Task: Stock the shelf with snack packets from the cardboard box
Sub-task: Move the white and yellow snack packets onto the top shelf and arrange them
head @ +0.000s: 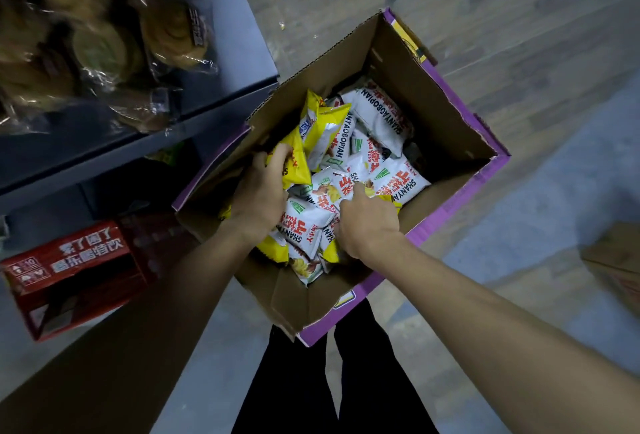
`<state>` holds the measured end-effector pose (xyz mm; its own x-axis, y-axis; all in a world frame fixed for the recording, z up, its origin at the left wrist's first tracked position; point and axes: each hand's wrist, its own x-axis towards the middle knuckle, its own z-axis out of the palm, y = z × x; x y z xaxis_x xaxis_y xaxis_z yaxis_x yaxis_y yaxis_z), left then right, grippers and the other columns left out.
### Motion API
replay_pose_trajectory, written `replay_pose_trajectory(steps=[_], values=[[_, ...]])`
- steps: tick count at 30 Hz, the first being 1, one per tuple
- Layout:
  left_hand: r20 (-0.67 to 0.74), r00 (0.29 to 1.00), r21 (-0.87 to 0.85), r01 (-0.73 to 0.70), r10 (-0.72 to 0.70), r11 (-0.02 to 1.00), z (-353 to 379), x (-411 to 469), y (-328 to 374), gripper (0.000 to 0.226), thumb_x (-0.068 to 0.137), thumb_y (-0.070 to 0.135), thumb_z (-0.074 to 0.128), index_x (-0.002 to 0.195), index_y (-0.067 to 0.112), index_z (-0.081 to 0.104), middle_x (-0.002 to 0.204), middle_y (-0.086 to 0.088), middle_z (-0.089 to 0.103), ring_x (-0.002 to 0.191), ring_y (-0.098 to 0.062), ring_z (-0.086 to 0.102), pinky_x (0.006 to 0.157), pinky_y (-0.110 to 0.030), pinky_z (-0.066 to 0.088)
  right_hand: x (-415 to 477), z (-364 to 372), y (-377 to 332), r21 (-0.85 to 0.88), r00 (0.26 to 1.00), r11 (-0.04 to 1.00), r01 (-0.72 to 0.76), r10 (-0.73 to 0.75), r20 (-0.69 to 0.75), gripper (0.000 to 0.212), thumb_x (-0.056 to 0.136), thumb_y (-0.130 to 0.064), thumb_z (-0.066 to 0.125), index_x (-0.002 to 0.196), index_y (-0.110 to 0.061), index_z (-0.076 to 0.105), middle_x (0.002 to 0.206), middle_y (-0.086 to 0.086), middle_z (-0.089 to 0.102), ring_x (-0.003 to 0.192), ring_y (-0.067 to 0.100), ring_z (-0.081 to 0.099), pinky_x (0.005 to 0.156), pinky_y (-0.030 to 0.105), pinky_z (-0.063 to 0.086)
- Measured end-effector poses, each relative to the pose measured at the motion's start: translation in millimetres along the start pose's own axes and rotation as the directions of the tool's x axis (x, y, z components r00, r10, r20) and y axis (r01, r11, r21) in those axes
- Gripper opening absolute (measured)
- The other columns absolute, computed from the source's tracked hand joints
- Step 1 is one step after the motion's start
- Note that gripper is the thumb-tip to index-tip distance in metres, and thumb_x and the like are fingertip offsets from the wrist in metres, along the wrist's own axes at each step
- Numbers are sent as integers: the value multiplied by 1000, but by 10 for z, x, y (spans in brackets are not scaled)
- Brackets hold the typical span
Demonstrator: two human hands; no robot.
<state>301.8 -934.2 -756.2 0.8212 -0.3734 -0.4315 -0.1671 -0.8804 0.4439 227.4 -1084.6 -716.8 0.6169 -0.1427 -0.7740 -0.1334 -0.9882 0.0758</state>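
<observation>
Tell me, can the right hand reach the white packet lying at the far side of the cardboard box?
Probably yes. The right hand is already inside the cardboard box, whose flaps are open, and the white packet lies on top of the pile with nothing covering it.

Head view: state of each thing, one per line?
cardboard box: open, flaps up, on the floor, partly full
snack packets: sealed, piled loose in the box
yellow packet: gripped by left hand, not yet out of the box
left hand: closed on the yellow packet
right hand: in the pile, grip hidden
shelf: holds wrapped pastries
red carton: front cut open
</observation>
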Motion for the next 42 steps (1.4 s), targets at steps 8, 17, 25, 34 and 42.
replay_pose_trajectory(steps=[8,17,25,34,42], values=[[-76,994,-20,-84,82,996,41,84,14,70,85,11,67,145,27,36,111,-11,49,99,-31,53,83,-48,50,-80,-186,182,153,983,987,39,-11,-184,15,91,-14,57,105,-8,61,111,10,54,99,33,61,67,35,38],[-171,984,152,-15,41,988,177,-20,406,55,91,33,62,141,23,43,99,-9,55,71,-32,61,51,-35,46,158,-274,579,423,962,906,-33,143,-232,32,83,-29,66,108,-14,53,113,7,56,106,35,55,87,46,48],[-80,996,0,-30,30,1000,281,-179,353,63,90,33,65,145,28,36,123,-9,49,94,-31,62,70,-42,55,347,-150,259,542,920,805,-241,367,-136,55,90,-25,61,135,-4,37,137,15,38,116,39,52,84,41,46],[184,968,172,139,-170,975,345,-108,527,93,84,42,70,152,45,8,130,-14,42,107,-33,56,81,-38,49,540,0,85,630,889,679,-377,456,42,84,97,-15,57,152,3,-4,158,19,-22,145,45,11,105,45,39],[189,965,186,148,-183,971,235,-227,604,94,84,36,71,153,40,8,127,-15,46,104,-33,57,81,-37,49,482,-111,303,680,919,665,-309,392,33,85,86,2,57,154,-22,12,157,26,-13,125,46,46,91,41,46]])
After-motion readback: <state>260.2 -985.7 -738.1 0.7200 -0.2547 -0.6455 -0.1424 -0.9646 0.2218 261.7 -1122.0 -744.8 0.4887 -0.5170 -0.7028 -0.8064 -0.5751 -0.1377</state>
